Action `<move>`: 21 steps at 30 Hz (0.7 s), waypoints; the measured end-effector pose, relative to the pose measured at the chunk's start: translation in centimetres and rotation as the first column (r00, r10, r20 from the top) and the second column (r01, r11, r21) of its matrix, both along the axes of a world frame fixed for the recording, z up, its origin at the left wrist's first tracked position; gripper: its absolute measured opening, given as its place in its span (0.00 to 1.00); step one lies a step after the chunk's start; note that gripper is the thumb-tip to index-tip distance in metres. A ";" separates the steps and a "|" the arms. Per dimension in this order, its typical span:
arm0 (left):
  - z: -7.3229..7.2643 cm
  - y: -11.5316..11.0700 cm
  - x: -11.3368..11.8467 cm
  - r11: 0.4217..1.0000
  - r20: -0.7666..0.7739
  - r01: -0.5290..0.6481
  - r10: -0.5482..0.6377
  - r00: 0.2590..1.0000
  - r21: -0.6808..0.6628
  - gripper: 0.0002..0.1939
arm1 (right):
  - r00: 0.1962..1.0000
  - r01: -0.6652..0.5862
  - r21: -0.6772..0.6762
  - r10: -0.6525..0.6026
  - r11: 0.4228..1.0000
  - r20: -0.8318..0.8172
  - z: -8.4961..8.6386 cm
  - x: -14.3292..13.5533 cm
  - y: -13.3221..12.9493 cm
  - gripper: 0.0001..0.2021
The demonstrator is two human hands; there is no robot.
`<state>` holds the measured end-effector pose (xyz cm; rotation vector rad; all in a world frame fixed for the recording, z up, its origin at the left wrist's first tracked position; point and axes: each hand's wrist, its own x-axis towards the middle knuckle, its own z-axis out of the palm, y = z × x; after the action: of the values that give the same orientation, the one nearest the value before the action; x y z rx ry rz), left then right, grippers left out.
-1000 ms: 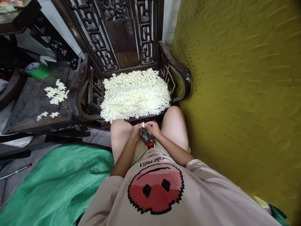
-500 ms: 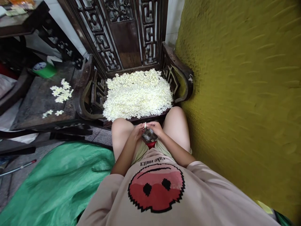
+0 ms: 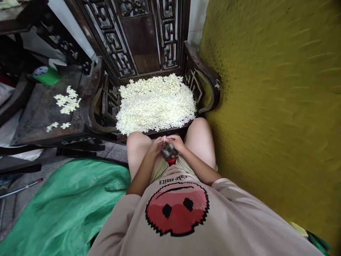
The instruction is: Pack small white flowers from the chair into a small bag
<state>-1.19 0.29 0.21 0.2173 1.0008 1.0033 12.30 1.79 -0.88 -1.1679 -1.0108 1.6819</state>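
Observation:
Between my knees, the fingertips of both hands meet around a small white flower (image 3: pixel 164 139). My left hand (image 3: pixel 157 145) is closed on it from the left, fingers bent. From the right, my right hand (image 3: pixel 176 142) pinches at the same flower with thumb and fingers together. Any thread or needle there is too small to make out. Just beyond my knees, a thick layer of white flowers (image 3: pixel 157 105) covers the seat of a dark carved wooden chair (image 3: pixel 145 46). Below my hands a greyish, speckled thing (image 3: pixel 169 150) shows partly between my thighs.
To the left, a dark wooden seat (image 3: pixel 29 110) bears a few flower clusters (image 3: pixel 67 101) and a green tape roll (image 3: pixel 46 75). Green sheeting (image 3: pixel 71 202) covers the floor at lower left. A yellow textured surface (image 3: pixel 271 106) rises close on my right.
The view has shifted slightly, so the chair and flowers sit a little higher. Both hands stay together at the small flower, with the fingers slightly shifted.

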 end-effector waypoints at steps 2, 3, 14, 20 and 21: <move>0.1 0.0 0.1 1.000 0.000 0.014 -0.014 1.000 -0.013 0.13 | 1.000 -0.001 -0.014 0.000 1.000 -0.017 0.1 0.1 0.1 0.15; 0.1 0.0 0.1 1.000 0.000 0.019 -0.019 1.000 -0.019 0.13 | 1.000 0.004 -0.021 -0.004 1.000 -0.024 0.1 0.1 0.1 0.15; 0.1 -0.2 0.3 0.999 0.070 0.031 -0.028 0.997 -0.040 0.09 | 0.998 0.004 -0.041 -0.007 0.999 -0.064 0.3 0.2 0.1 0.16; 0.2 -0.1 0.2 0.998 0.077 0.053 -0.052 0.996 -0.018 0.08 | 0.997 0.013 -0.059 -0.018 0.998 -0.080 0.4 0.1 0.2 0.16; 0.2 -0.1 0.2 0.998 0.076 0.053 -0.051 0.996 -0.017 0.09 | 0.996 0.013 -0.061 -0.018 0.998 -0.082 0.5 0.1 0.2 0.15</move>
<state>-1.01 0.16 0.44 0.1878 0.9315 0.9476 12.44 1.95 -0.42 -1.1323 -0.9042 1.7445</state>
